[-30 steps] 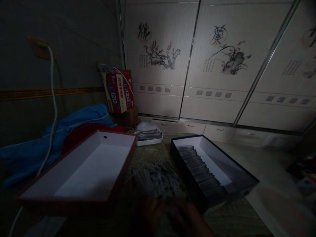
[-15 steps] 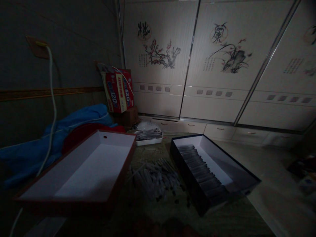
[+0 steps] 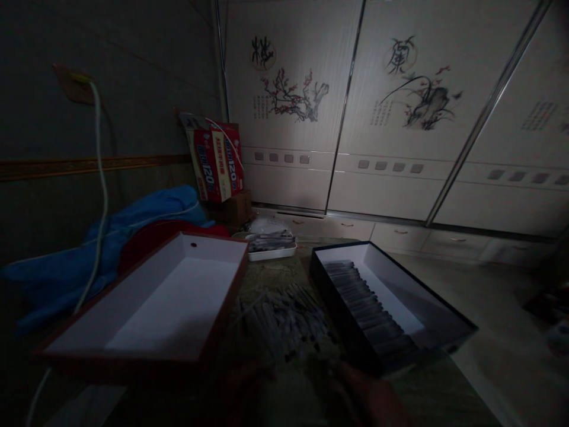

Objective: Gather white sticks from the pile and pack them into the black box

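The scene is very dark. A loose heap of thin grey stick-like items point(image 3: 284, 323) lies on the table between two open boxes. The red-edged box point(image 3: 146, 308) on the left has a bare white inside. In the black box point(image 3: 448, 323) on the right, a row of the same grey items point(image 3: 367, 305) is stacked along its left wall. My left hand point(image 3: 242, 391) and my right hand point(image 3: 368, 397) show dimly at the bottom edge, just in front of the heap. Their fingers are lost in shadow.
A small white tray point(image 3: 272, 254) holding more grey items sits at the table's far side. Blue cloth point(image 3: 111, 237), a red box point(image 3: 217, 160) and a hanging white cable point(image 3: 100, 196) are at the left. Printed wardrobe doors point(image 3: 391, 118) fill the back.
My hands were at the heap a second ago, dropped almost out of view, and now show again at the bottom edge. The view has shifted slightly.
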Tool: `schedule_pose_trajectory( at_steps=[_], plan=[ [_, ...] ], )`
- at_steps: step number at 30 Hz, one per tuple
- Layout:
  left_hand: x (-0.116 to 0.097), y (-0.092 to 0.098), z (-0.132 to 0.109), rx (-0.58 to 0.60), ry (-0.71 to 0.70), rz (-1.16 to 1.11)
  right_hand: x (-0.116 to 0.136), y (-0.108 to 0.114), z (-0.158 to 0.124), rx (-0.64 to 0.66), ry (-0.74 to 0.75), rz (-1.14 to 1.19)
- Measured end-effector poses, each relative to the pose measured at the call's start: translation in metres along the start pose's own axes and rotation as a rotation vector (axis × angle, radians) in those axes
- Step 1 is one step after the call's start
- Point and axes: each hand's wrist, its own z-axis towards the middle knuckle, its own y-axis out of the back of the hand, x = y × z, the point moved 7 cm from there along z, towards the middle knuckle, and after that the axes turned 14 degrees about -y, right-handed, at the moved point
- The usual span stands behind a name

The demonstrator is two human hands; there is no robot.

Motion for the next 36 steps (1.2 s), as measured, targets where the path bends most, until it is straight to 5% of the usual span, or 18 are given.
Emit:
schedule_pose_trajectory(
  at_steps=[4,7,12,15,22,30,36],
  plan=[
    [0.017,-0.026,0.022,-0.043,0.335,-0.38,0.021,-0.012,0.021,0.009,-0.169,-0.194],
    [0.027,-0.035,0.021,-0.21,0.325,-0.461,0.037,-0.014,0.039,-0.009,-0.218,-0.322],
    [0.045,-0.052,0.002,-0.237,0.267,-0.48,0.043,-0.004,0.062,-0.058,-0.287,-0.435],
    [0.051,-0.059,-0.004,-0.293,0.37,-0.549,0.044,-0.001,0.063,-0.118,-0.259,-0.429],
    [0.045,-0.054,0.001,-0.325,0.507,-0.594,0.038,-0.033,0.031,-0.092,-0.01,0.238],
    [0.03,-0.046,0.009,-0.345,0.571,-0.646,0.021,-0.07,0.023,-0.041,-0.011,0.553],
    [0.031,-0.045,0.006,-0.38,0.651,-0.54,0.02,-0.076,0.027,0.098,-0.054,0.666]
  ],
)
